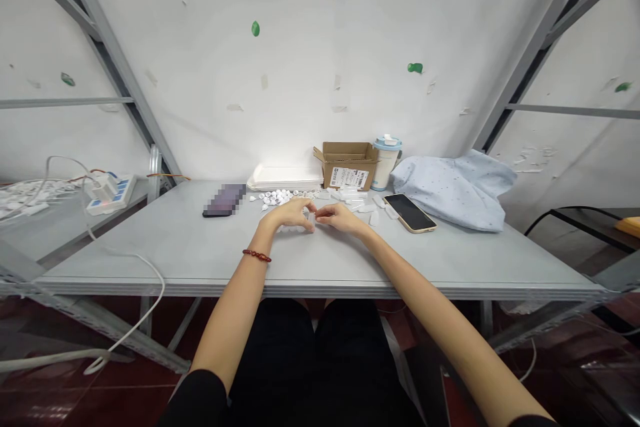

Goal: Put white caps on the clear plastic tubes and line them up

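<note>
You have your left hand (293,213) curved, its thumb and fingers closing round a small, see-through plastic piece (311,219) that sits between your two hands, just above the grey tabletop (190,260). Your right hand (340,217) meets it from the other side, thumb and fingertips drawn together in a pinch; whether they grip the piece itself or something smaller against it, you cannot tell from here.

The step in hand looks like close fingertip work on that one piece, the left hand steadying and the right hand doing the fine part. The next move seems to call for a firm left hold and light, accurate right fingertips, since the piece is small and likely slippery.

Just beyond your left hand lies a loose heap of small, round white plastic caps (277,197); under its palm side, a few translucent plastic pieces (290,229) rest in a row. Past your right hand, long clear plastic pieces (354,199) lie scattered, with an open brown cardboard box (350,177) farther beyond and a dark-screened phone (410,213) to its right.
</note>
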Motion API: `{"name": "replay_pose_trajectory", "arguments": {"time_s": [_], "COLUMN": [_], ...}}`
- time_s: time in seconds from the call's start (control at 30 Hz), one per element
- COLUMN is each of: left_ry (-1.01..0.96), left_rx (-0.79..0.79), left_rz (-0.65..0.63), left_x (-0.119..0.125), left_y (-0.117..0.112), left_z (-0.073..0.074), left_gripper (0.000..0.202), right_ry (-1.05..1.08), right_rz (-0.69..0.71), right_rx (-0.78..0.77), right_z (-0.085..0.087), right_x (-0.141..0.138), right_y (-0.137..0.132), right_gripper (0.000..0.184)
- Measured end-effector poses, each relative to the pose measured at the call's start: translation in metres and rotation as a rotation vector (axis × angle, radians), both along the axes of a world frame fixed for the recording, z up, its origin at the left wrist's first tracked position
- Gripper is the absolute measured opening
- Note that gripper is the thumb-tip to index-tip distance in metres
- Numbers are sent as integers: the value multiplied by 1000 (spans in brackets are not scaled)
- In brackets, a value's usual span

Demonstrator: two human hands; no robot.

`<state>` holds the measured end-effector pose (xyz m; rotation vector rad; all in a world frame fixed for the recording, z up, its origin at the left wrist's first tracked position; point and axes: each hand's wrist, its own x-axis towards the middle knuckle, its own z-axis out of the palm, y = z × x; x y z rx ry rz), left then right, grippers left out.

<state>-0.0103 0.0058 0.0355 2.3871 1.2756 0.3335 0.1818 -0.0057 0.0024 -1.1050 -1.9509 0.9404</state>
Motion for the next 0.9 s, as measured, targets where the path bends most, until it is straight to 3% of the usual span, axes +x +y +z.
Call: {"name": "replay_pose_trajectory", "arguments": {"time_s": [0.27,0.53,0.9], "left_ry": [-30,-44,-32], "left_rx": [-17,-101,-67], "left_rz": [-43,-42,-21], "left_x": [-6,-7,-6], "left_y": [10,5,2], "left_z": [-6,1,3], "left_gripper": [51,57,45], "right_ry": [-31,-66,-54], "right_rz": [14,17,26], "right_rx": [9,8,7], "right_z": [0,3,1], "right_x": [-2,-2,-3], "right_y": [-2,-4,-3], "right_gripper": [15,17,15]}}
